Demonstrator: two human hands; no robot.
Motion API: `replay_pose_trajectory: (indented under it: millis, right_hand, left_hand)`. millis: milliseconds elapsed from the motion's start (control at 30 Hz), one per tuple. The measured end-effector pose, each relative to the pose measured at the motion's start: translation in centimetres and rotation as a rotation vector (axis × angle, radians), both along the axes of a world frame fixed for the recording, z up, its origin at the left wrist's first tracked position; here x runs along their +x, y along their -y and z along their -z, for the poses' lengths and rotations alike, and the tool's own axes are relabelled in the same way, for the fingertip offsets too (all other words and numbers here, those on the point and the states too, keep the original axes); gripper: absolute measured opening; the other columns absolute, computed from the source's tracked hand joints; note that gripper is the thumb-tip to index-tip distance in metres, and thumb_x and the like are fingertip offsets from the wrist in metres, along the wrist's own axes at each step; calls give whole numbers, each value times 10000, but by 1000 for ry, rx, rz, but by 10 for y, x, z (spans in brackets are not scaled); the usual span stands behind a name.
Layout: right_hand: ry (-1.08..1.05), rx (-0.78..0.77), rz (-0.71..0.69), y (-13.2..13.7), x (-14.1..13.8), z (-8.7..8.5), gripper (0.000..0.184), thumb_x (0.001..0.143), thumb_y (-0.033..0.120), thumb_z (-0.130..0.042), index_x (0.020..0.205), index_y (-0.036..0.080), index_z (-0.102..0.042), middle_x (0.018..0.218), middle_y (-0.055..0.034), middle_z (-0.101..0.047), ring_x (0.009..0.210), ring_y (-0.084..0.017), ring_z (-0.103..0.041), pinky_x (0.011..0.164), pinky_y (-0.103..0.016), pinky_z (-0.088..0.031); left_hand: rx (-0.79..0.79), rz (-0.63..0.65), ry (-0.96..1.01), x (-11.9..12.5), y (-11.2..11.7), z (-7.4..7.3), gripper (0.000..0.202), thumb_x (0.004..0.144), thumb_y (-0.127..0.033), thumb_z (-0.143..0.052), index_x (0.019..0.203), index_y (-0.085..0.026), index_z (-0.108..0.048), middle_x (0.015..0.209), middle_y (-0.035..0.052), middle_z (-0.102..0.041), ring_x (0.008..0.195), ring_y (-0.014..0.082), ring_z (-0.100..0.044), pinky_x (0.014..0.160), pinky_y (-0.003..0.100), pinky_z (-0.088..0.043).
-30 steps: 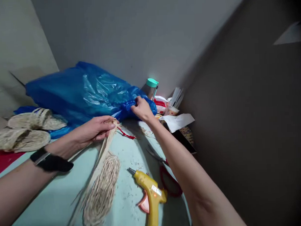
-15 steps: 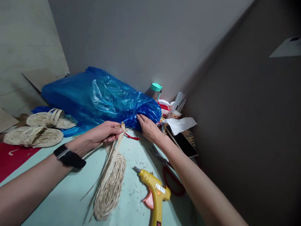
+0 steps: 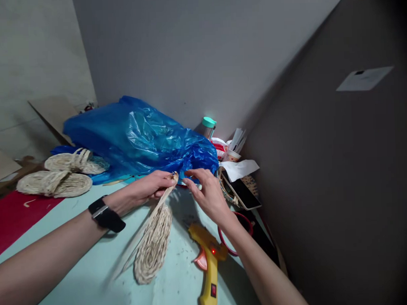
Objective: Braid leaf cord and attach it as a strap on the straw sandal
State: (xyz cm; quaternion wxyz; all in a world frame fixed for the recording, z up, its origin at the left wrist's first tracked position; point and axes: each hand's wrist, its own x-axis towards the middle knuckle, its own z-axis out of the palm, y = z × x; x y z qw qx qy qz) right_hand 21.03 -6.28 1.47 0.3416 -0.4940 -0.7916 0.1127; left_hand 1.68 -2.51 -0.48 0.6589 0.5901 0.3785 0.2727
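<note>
My left hand, with a black watch on its wrist, pinches the upper end of a pale braided straw strip. From that strip hangs a coiled, oval woven straw sole above the pale green table. My right hand is held just to the right of the strip's end, fingers apart and curved, with nothing visible in it. Behind both hands lies a large blue plastic bag. Below my right forearm rests a yellow glue gun with a red light showing.
Two finished-looking straw slippers lie at the left beside a red sheet. Red-handled scissors are partly under my right arm. A phone, white tissue, paper cup and green-lidded bottle stand or lie at the right.
My right hand has drawn back from the blue bag toward the strip's end, and its fingers have spread. My left hand has shifted slightly right with the straw strip. The view has turned a little.
</note>
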Motion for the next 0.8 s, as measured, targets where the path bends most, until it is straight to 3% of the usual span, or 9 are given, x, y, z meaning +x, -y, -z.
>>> replay_pose_trajectory:
  millis: [133,200,300,433,567,800]
  right_hand:
    - [-105,-71,-67,21,-10,-4,173,936,254,-623,1073,185,-704,907,-38,-714,785,-160,-628,718,-263,-473]
    - [-153,-79,-61,31,-7,-5,145,931,230,-630,1036,175,-713,901,-42,-699,785,-157,-615,721,-264,-467]
    - [-242,-106,-69,45,0,-5,168,939,232,-616,1068,179,-710,970,-54,-696,825,-156,-621,736,-263,-471]
    - [-412,-262,-146,55,4,-3,139,867,205,-683,993,209,-742,915,-32,-680,835,-166,-601,758,-274,-456]
    - [-569,-417,-147,51,4,8,118,894,252,-606,862,172,-687,801,-28,-658,743,-162,-614,707,-279,-484]
    - [-653,-477,-152,51,3,22,101,843,285,-628,873,189,-626,781,-12,-659,711,-160,-645,702,-281,-524]
  left_hand:
    - [78,109,-21,9,20,-12,154,753,-289,-677,808,-162,-609,593,-63,-474,475,82,-365,441,225,-254]
    - [131,116,-31,11,29,-16,224,742,-253,-685,939,-168,-620,775,-18,-588,609,117,-491,513,234,-338]
    - [188,115,-51,16,39,-17,286,748,-246,-674,1006,-179,-569,924,14,-618,785,167,-574,635,264,-421]
    - [279,126,-100,23,49,-15,283,724,-241,-680,966,-190,-541,887,-9,-595,825,184,-577,702,285,-445]
    - [380,86,-177,25,59,-11,229,778,-284,-639,972,-194,-557,910,7,-613,876,216,-583,743,305,-438]
    - [458,-6,-288,20,73,-2,114,882,-296,-537,856,-195,-585,822,20,-615,792,214,-552,739,311,-379]
